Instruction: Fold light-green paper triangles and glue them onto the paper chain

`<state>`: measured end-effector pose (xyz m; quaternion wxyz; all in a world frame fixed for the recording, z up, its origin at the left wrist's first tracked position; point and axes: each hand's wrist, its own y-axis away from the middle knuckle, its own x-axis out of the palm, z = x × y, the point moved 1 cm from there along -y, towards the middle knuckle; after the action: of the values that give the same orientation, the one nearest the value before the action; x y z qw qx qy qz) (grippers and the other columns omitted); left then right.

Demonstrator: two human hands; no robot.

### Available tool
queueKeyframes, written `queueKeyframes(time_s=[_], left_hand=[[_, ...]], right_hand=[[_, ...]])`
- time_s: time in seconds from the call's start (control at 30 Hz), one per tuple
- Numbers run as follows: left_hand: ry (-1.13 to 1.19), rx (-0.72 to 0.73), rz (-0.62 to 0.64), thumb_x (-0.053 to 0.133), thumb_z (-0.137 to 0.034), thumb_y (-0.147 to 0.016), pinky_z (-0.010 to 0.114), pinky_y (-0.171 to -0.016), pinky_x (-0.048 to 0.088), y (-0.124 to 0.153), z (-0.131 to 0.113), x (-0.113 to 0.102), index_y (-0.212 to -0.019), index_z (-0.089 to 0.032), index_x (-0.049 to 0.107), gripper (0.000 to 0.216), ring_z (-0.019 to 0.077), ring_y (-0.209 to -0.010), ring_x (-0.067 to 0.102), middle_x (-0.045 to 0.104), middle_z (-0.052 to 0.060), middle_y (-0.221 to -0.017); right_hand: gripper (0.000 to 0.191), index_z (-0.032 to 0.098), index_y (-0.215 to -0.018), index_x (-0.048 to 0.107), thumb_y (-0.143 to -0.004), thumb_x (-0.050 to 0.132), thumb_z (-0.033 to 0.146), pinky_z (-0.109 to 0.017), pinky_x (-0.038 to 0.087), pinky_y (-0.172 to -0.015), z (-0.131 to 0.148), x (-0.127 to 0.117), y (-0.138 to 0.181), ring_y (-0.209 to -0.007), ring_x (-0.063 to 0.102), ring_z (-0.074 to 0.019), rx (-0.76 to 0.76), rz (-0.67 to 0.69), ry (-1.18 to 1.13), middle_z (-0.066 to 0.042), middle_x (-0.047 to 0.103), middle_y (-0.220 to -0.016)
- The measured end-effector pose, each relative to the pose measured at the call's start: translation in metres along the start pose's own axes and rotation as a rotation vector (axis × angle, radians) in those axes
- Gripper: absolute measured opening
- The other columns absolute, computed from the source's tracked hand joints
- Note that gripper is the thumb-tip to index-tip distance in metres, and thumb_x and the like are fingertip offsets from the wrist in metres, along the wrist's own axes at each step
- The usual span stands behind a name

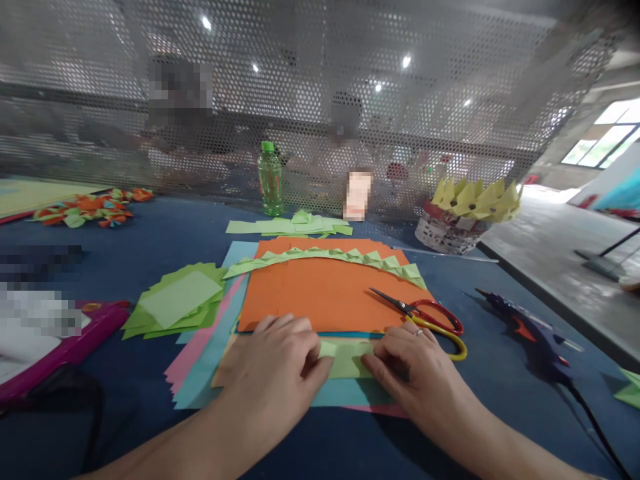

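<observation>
Orange sheets (320, 297) lie just beyond both hands. The left hand (285, 357) and right hand (417, 360), fingers half curled, hold a pale green strip (346, 360) between them, its long axis running crosswise from hand to hand. Beyond the right hand, scissors (434, 313) point away and leftward. Far past the left hand, the green bottle's (271, 183) reddish marking is too small to read.

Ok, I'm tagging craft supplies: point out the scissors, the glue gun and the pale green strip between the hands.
Scissors (409, 309), head view: the pivot.
Glue gun (544, 339), head view: its dark body.
Pale green strip (347, 360), head view: its uncovered middle.
</observation>
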<state>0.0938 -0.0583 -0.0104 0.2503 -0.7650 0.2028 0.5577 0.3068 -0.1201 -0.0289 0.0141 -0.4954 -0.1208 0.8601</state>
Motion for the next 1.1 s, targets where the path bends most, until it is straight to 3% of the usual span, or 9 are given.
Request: queueKeyframes(time_s=[0.17, 0.53, 0.77, 1.1], left_hand=[[-0.021, 0.008, 0.006, 0.062, -0.023, -0.088, 0.033, -0.062, 0.024, 0.000, 0.000, -0.001, -0.062, -0.020, 0.054, 0.027, 0.0196, -0.070, 0.050, 0.058, 0.000, -0.070], [0.069, -0.039, 0.037, 0.066, -0.036, -0.088, 0.036, -0.068, 0.030, 0.001, 0.008, 0.000, -0.061, -0.021, 0.055, 0.033, 0.0217, -0.075, 0.053, 0.060, 0.002, -0.072], [0.067, -0.059, 0.046, 0.062, -0.031, -0.090, 0.037, -0.068, 0.028, 0.000, 0.009, 0.002, -0.063, -0.020, 0.055, 0.030, 0.0232, -0.076, 0.053, 0.060, 0.002, -0.074], [-0.024, 0.017, -0.008, 0.060, -0.023, -0.087, 0.034, -0.062, 0.025, 0.000, 0.006, 0.002, -0.062, -0.020, 0.054, 0.026, 0.0207, -0.068, 0.051, 0.058, 0.001, -0.069]], right_hand=[[0.037, 0.021, -0.067, 0.055, -0.098, 0.061, 0.041, -0.034, 0.033, -0.074, 0.003, 0.002, -0.001, -0.072, 0.052, -0.0169, 0.017, 0.005, 0.011, 0.002, 0.059, -0.071], [0.028, 0.021, -0.066, 0.054, -0.090, 0.069, 0.025, -0.033, 0.030, -0.073, 0.003, 0.011, -0.003, -0.067, 0.051, -0.0166, -0.008, -0.079, 0.140, 0.003, 0.058, -0.066], [0.028, 0.021, -0.066, 0.054, -0.089, 0.070, 0.024, -0.033, 0.029, -0.072, 0.001, 0.014, -0.005, -0.066, 0.050, -0.0163, -0.009, -0.086, 0.168, 0.003, 0.057, -0.067], [0.038, 0.021, -0.064, 0.051, -0.095, 0.064, 0.038, -0.032, 0.030, -0.069, 0.002, 0.013, -0.005, -0.062, 0.050, -0.0158, 0.008, -0.086, 0.158, 0.003, 0.055, -0.064]])
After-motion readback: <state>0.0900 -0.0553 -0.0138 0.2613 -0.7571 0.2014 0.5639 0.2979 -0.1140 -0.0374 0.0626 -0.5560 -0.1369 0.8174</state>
